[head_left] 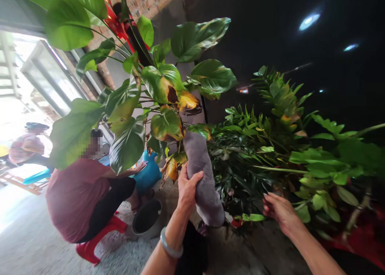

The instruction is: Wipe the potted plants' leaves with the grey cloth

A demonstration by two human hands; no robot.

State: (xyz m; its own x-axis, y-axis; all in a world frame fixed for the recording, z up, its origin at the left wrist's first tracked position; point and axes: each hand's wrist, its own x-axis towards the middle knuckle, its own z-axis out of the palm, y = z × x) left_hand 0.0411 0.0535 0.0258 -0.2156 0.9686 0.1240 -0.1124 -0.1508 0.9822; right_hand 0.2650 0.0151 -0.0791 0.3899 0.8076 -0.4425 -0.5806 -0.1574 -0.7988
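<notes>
While the left hand [186, 187] is gripping a long grey plush-looking pad [207, 191] with rounded ends, its thumb is pressing across the front and its other fingers are curling around the side, only partly showing. The pad is leaning upright before the person, its upper end overlapping the lower leaves of a broad-leaved green plant [161, 78] with yellowed, browned edges. Since the pad is looking soft, a light grip is probably serving better than a squeeze, and those dry-looking edges are calling for care.

Right of the pad, the right hand [282, 211] is hovering beside dense dark-green foliage [237, 166], fingertips nearly meeting; whether they are pinching a leaf, I cannot tell.

Left of the pad, a round dark bucket [155, 227] is standing on the rough grey floor [120, 259]; beyond it, a person in a dull-red shirt [75, 199] is sitting on a red plastic stool [102, 239]. Above the pad, a reddish brick wall [147, 2] is rising; rightward, a glossy black surface [255, 26] is reflecting lights.
</notes>
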